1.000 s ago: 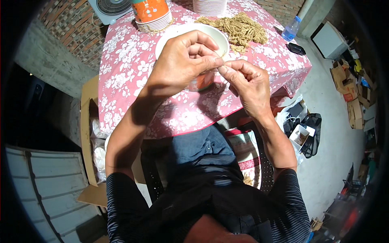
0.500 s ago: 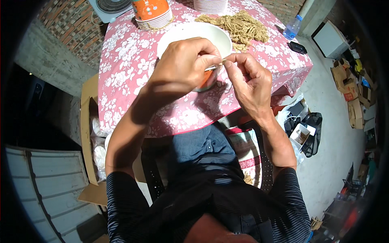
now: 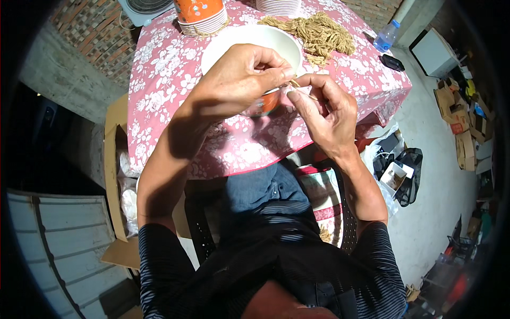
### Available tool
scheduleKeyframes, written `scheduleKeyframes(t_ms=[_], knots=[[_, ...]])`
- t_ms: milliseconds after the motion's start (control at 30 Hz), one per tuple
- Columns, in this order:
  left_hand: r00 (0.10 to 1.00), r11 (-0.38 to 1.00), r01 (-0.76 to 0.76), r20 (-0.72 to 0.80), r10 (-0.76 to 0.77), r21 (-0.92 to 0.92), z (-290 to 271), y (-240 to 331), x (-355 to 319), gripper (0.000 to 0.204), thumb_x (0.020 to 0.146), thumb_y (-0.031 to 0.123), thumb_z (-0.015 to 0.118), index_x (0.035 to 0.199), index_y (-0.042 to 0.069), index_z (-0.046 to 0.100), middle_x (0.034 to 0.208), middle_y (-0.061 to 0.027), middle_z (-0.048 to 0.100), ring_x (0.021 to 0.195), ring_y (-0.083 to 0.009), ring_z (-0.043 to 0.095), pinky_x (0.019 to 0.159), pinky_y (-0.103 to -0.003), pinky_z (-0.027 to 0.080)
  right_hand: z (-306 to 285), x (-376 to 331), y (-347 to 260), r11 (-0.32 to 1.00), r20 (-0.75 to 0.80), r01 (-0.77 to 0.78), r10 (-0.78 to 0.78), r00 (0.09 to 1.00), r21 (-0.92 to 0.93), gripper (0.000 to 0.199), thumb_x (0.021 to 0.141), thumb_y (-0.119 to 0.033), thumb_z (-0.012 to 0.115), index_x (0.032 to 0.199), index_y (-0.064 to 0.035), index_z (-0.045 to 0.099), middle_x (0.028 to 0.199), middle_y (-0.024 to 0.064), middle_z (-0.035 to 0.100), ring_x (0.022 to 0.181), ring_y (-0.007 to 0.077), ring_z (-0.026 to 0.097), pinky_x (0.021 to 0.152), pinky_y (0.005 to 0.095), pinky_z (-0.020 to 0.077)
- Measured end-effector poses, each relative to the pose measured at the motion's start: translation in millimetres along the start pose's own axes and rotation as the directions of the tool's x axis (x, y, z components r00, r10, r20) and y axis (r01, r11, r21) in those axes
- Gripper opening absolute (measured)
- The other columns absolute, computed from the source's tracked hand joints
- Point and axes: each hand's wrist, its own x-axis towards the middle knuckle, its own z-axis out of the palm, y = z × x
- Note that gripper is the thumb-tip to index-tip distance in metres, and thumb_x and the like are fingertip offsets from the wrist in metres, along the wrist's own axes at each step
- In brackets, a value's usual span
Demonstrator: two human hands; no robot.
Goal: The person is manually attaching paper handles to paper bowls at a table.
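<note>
My left hand is closed in a pinch on a short piece of tan twine. Facing it, my right hand pinches the same twine between thumb and fingers, where a small loop shows. Both hands are over the near rim of a tub, white inside and orange outside, standing on the table. The left hand and wrist hide much of the tub's near side. Beyond the right hand lies a loose heap of tan twine.
A pink floral cloth covers the table. At its back stand a nested stack of orange tubs and a white stack. A water bottle and a black phone-like object sit at the right edge. An open carton stands at left.
The twine between my fingers now shows a small loop and a loose end by the right hand. My left hand has tipped slightly and shifted up; the tub has shifted slightly left.
</note>
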Motion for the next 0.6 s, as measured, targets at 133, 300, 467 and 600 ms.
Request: scheduleKeyframes(t_ms=[133, 300, 467, 600], knots=[[1.0, 0.997, -0.004, -0.024, 0.006, 0.073, 2.3, 0.8, 2.9, 0.022, 0.103, 0.016, 0.066, 0.109, -0.005, 0.068, 0.101, -0.0057, 0.07, 0.095, -0.0089, 0.063, 0.087, -0.025, 0.052, 4.1, 1.6, 9.8, 0.999, -0.061, 0.033, -0.031, 0.998, 0.021, 0.009, 0.093, -0.005, 0.075, 0.094, 0.004, 0.072, 0.067, 0.001, 0.063, 0.058, 0.0031, 0.048, 0.051, 0.0232, 0.0364], [0.984, 0.993, -0.111, -0.135, 0.117, 0.049, 1.8, -5.8, 0.2, 0.02, 0.102, 0.015, 0.066, 0.113, -0.002, 0.067, 0.098, -0.0031, 0.069, 0.091, -0.0074, 0.063, 0.083, -0.023, 0.051, 1.6, -0.4, 14.6, 0.998, 0.004, -0.064, 0.064, 0.998, 0.023, 0.012, 0.095, -0.007, 0.072, 0.092, 0.0046, 0.072, 0.066, 0.0008, 0.061, 0.058, 0.0033, 0.047, 0.05, 0.024, 0.0364], [0.976, 0.99, -0.132, -0.178, 0.123, -0.043, -3.5, -2.9, -5.4, 0.016, 0.1, 0.009, 0.062, 0.113, 0.0, 0.066, 0.096, 0.0003, 0.067, 0.086, -0.0033, 0.059, 0.074, -0.02, 0.046, -8.7, 1.8, 16.4, 0.981, 0.079, -0.187, 0.19, 0.979, -0.046, 0.015, 0.096, -0.009, 0.07, 0.09, 0.0047, 0.071, 0.063, 0.0008, 0.059, 0.057, 0.003, 0.046, 0.05, 0.0247, 0.0365], [0.973, 0.992, -0.12, -0.2, 0.112, -0.025, -4.0, -6.4, -7.7, 0.019, 0.098, 0.01, 0.066, 0.112, -0.001, 0.07, 0.086, 0.0014, 0.062, 0.075, -0.0036, 0.052, 0.064, -0.022, 0.04, -14.5, 7.1, 7.2, 0.983, 0.101, -0.171, 0.178, 0.979, -0.069, 0.016, 0.096, -0.01, 0.07, 0.089, 0.0042, 0.07, 0.062, 0.002, 0.059, 0.056, 0.0039, 0.047, 0.05, 0.0253, 0.0381]])
